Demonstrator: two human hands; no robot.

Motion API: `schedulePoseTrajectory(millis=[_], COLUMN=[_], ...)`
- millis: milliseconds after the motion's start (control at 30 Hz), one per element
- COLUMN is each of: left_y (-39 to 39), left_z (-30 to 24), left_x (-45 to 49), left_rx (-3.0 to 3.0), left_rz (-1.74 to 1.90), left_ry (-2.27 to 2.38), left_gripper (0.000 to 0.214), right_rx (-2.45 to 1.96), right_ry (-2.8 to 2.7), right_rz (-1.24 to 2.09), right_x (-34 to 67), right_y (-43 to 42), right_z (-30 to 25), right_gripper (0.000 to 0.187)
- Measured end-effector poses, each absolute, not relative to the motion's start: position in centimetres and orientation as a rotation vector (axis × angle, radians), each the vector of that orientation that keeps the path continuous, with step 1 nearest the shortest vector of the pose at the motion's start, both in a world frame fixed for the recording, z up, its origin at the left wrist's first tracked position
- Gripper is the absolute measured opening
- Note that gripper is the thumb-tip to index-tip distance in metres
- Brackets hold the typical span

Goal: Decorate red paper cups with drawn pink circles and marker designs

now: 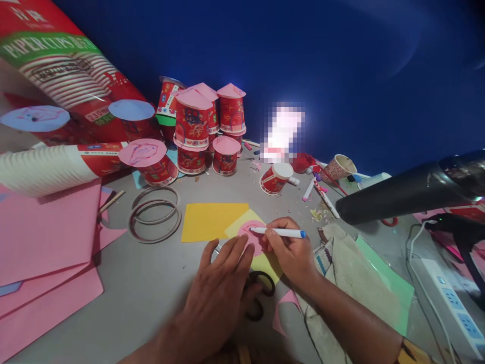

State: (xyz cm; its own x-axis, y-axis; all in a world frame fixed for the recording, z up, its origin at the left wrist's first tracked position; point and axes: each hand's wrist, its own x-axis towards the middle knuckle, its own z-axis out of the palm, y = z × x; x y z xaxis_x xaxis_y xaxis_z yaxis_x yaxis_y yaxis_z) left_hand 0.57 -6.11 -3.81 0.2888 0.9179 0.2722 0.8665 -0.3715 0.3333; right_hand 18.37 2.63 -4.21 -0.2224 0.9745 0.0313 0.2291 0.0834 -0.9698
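Observation:
My right hand (288,250) is closed round a white marker with a blue cap (278,232), its tip resting on a pink paper circle (250,234). The circle lies on a pale yellow sheet (265,263). My left hand (222,283) lies flat with fingers stretched out, its fingertips pressing the near edge of the pink circle. Black-handled scissors (261,293) lie under and beside my left hand.
A darker yellow sheet (212,221) and ring-shaped hoops (153,215) lie to the left. Red paper cups (206,126) with pink lids stand stacked behind. Pink sheets (45,242) cover the left; a black hair dryer (413,189) and a power strip (450,308) sit on the right.

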Motion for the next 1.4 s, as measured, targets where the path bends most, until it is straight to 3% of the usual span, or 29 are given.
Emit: schedulePoseTrajectory(millis=[500, 1400], left_y=[-5.9, -5.9], left_z=[-3.8, -3.5], left_x=[0.7, 0.6], left_rx=[2.354, 2.376], left_rz=[0.596, 0.585], left_ry=[1.683, 1.672], left_gripper=[0.044, 0.042], right_rx=[-1.25, -1.237], right_ry=[-1.863, -1.889], right_rz=[0.887, 0.857], right_x=[18.3, 17.9], right_y=[3.0, 3.0], right_z=[-4.3, -3.4], right_gripper=[0.016, 0.016])
